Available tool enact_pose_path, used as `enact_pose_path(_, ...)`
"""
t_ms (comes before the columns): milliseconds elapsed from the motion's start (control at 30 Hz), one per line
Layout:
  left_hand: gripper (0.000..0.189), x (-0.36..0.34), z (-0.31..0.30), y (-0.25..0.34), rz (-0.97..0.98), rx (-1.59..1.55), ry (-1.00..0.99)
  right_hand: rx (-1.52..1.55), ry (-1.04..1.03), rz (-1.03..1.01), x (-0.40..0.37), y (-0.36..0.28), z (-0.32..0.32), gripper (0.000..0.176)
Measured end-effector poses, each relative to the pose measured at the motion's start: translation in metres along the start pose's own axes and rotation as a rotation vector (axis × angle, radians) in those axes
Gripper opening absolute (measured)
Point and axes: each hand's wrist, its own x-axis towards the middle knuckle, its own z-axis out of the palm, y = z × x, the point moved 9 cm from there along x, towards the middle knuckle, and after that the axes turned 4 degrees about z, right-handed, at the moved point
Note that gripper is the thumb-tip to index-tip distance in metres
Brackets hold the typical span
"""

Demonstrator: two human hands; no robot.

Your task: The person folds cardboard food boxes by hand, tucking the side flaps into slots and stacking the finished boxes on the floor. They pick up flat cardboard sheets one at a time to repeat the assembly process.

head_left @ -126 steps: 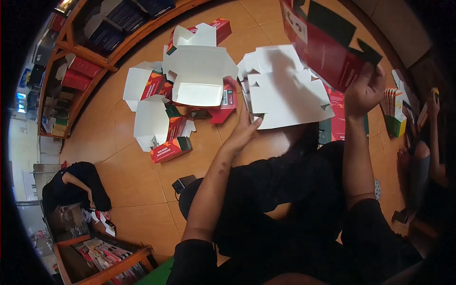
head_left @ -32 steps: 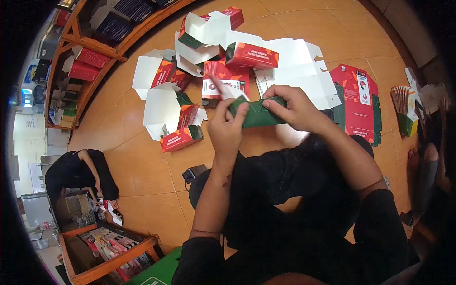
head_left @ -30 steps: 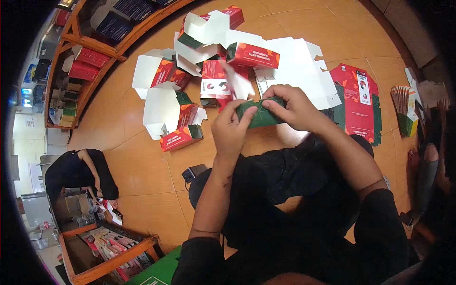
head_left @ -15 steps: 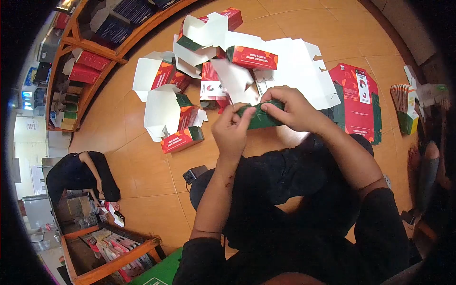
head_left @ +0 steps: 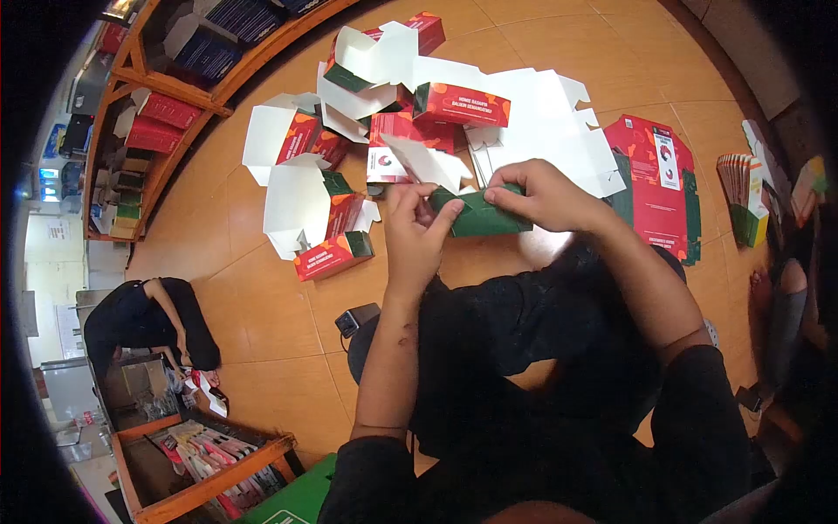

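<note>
Between my two hands is a small cardboard box (head_left: 489, 217), its green side toward me and a white flap (head_left: 432, 163) standing up at the far left. My left hand (head_left: 415, 223) pinches its left end, thumb on the green panel. At the right end, my right hand (head_left: 541, 199) grips the upper edge with thumb and bent fingers. Just beyond lie a red printed box (head_left: 461, 105) and a stack of flat white cardboard sheets (head_left: 546, 122). Several part-folded boxes with raised white lids, one of them a white-lidded box (head_left: 292, 205), stand to the left.
A flat red and green carton (head_left: 655, 188) lies on the tiled floor (head_left: 271, 323) at right. Wooden shelves (head_left: 231, 87) hold boxes at upper left. A small black device (head_left: 356, 320) sits by my knee. Another person (head_left: 157, 323) bends over at far left.
The box has turned in my hands, so more of its green side shows and its white flap sits lower. My right hand has shifted slightly right along the edge.
</note>
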Motion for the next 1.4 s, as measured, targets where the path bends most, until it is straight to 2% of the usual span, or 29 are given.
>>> enact_pose_path(33, 0.022, -0.001, 0.002, -0.001, 0.0, 0.0, -0.001, 0.0, 0.0, 0.001, 0.001, 0.001, 0.0, 0.026)
enact_pose_path(100, 0.027, -0.002, 0.004, -0.001, 0.014, -0.123, 0.06, 0.026, -0.132, 0.083, 0.002, 0.013, 0.013, 0.03)
enact_pose_path(233, 0.027, -0.002, 0.01, 0.0, -0.083, -0.194, 0.041, 0.063, -0.145, 0.109, 0.002, 0.019, 0.02, 0.029)
enact_pose_path(300, 0.023, -0.004, 0.013, -0.008, -0.102, -0.185, -0.005, -0.072, -0.022, -0.107, 0.001, 0.0, 0.012, 0.028)
enact_pose_path(333, 0.023, -0.005, 0.014, -0.011, -0.101, -0.185, -0.004, -0.072, -0.022, -0.108, 0.002, 0.001, 0.013, 0.028)
enact_pose_path(400, 0.021, -0.004, 0.019, 0.001, 0.042, -0.16, -0.042, -0.106, 0.044, -0.218, 0.0, -0.008, 0.01, 0.025)
enact_pose_path(533, 0.02, -0.003, 0.018, 0.001, -0.085, -0.171, -0.026, -0.101, 0.042, -0.286, 0.0, -0.016, 0.005, 0.027)
enact_pose_path(600, 0.02, -0.004, 0.02, -0.008, -0.176, -0.433, 0.019, -0.09, 0.061, -0.283, -0.001, -0.018, 0.001, 0.027)
enact_pose_path(700, 0.018, -0.006, 0.022, 0.002, -0.061, -0.32, 0.023, -0.129, 0.061, -0.301, -0.002, -0.02, 0.004, 0.025)
enact_pose_path(833, 0.017, -0.007, 0.025, -0.002, -0.077, -0.304, 0.0, -0.165, 0.084, -0.413, -0.005, -0.027, 0.003, 0.024)
enact_pose_path(900, 0.019, -0.009, 0.022, -0.011, -0.239, -0.444, 0.056, -0.186, 0.059, -0.404, -0.006, -0.03, 0.004, 0.024)
enact_pose_path(1000, 0.021, -0.009, 0.023, -0.018, -0.245, -0.536, 0.051, -0.17, 0.055, -0.411, -0.006, -0.03, 0.005, 0.024)
enact_pose_path(1333, 0.018, -0.012, 0.031, -0.014, -0.182, -0.425, -0.031, -0.18, 0.049, -0.423, -0.008, -0.031, 0.004, 0.024)
enact_pose_path(1400, 0.036, -0.008, 0.028, 0.008, -0.013, -0.102, -0.054, -0.178, 0.106, -0.407, -0.008, -0.034, -0.004, 0.023)
